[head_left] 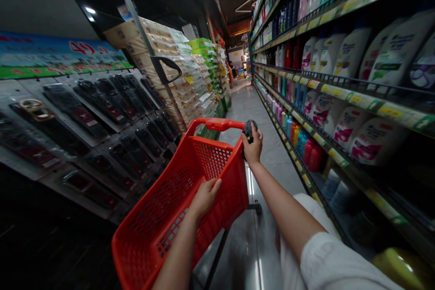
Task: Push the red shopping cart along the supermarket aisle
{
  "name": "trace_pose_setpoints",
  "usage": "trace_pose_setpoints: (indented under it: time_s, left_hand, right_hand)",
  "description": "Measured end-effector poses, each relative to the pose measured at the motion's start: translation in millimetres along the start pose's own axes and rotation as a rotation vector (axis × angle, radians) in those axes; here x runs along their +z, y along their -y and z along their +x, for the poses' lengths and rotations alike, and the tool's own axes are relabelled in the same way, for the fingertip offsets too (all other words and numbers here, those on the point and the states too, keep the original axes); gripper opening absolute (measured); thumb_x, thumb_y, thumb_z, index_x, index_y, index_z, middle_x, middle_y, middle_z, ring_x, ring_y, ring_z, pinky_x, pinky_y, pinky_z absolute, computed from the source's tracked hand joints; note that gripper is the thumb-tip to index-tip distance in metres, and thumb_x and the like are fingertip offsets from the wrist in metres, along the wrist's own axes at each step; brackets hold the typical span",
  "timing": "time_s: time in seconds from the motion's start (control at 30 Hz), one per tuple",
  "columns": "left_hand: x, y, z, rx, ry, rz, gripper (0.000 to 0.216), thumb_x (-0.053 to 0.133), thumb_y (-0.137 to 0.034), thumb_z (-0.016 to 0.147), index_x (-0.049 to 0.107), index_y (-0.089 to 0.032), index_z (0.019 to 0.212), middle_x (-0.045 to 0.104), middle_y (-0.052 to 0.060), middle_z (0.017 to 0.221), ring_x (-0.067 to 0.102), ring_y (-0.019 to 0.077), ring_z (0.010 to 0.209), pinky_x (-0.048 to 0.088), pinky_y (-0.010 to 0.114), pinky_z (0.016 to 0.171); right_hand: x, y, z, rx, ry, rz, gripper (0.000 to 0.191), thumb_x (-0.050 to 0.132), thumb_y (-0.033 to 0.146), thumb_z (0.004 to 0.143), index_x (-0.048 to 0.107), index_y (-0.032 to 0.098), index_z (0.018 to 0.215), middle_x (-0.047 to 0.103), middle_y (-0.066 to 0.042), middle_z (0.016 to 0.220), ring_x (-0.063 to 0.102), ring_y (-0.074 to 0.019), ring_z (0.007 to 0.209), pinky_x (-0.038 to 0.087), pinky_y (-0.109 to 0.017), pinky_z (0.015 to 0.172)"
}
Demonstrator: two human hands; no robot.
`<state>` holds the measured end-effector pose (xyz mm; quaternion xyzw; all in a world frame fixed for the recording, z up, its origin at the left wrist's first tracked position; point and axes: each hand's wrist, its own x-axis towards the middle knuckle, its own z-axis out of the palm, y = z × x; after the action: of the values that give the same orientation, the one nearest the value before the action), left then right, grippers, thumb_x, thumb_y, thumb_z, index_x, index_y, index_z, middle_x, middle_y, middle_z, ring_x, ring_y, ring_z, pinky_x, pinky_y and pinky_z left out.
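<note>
A red plastic shopping cart with perforated walls stands in front of me, its basket tilted in the view. My left hand is closed over the cart's near side rim, fingers inside the basket and partly hidden. At the corner where the red handle meets that side, my right hand has its fingers wrapped round a small dark grey, cloth-like wad. This wad touches the end of the handle; its exact kind is unclear. No goods show inside the visible part of the basket.
Shelves of shampoo bottles line the right side, with price-label edges close to my arm. Packaged belts hang at left behind a metal pole. Stacked packs stand farther along. A grey tiled aisle runs ahead.
</note>
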<state>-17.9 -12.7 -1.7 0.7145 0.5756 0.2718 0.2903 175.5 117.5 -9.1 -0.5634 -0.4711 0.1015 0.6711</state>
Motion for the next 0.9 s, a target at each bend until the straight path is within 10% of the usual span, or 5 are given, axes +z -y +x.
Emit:
trace_pose_setpoints:
  time_s: [0.27,0.6,0.9]
  left_hand:
    - [-2,2,-1,0.002,-0.016,-0.025,0.052,0.042,-0.062,0.085,0.06,-0.015,0.069,0.056,0.001,0.065,0.05,0.0169,0.066,0.04,0.027,0.065]
    - [-3,9,3,-0.004,0.022,-0.047,0.053,0.043,-0.061,0.086,0.063,-0.014,0.074,0.058,0.002,0.067,0.053,0.0179,0.069,0.043,0.029,0.068]
    - [1,12,16,0.044,-0.013,-0.042,0.054,0.04,-0.061,0.087,0.062,-0.014,0.073,0.057,0.002,0.067,0.051,0.0168,0.067,0.043,0.028,0.066]
  right_hand:
    - [-12,-6,-72,-0.167,0.066,0.074,0.041,0.044,0.03,0.093,0.056,0.027,0.132,0.045,-0.011,0.138,0.047,-0.021,0.13,0.04,-0.038,0.109]
    - [-4,9,32,0.064,0.029,0.08,0.044,0.051,0.027,0.087,0.059,0.014,0.128,0.058,-0.015,0.124,0.054,-0.0217,0.119,0.04,-0.035,0.107]
    - [-26,-9,-66,-0.453,0.275,-0.041,0.052,0.047,0.004,0.082,0.063,0.029,0.125,0.051,-0.006,0.14,0.045,-0.0237,0.127,0.038,-0.044,0.109]
